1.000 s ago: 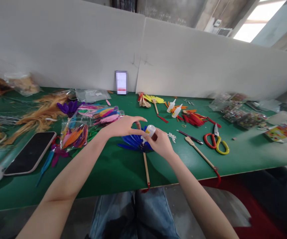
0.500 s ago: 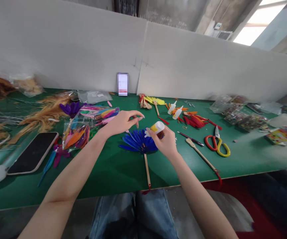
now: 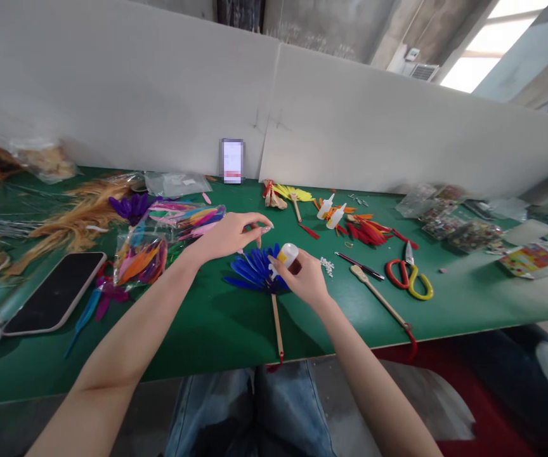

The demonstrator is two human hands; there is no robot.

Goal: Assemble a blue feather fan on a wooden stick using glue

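Blue feather fan (image 3: pixel 255 269) beneath right fingers (image 3: pixel 284 271) — clamped round white bottle (image 3: pixel 288 253) — left fingers (image 3: pixel 254 219) apart.

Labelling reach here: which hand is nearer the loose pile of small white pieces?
Right: the right hand is just left of the white pieces, the left hand farther left.

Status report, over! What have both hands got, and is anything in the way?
Right hand: grip on tilted white bottle, over blue feather fan. Left hand: raised nearby, nothing seen in fingers. Bottle and right hand partly hide fan.
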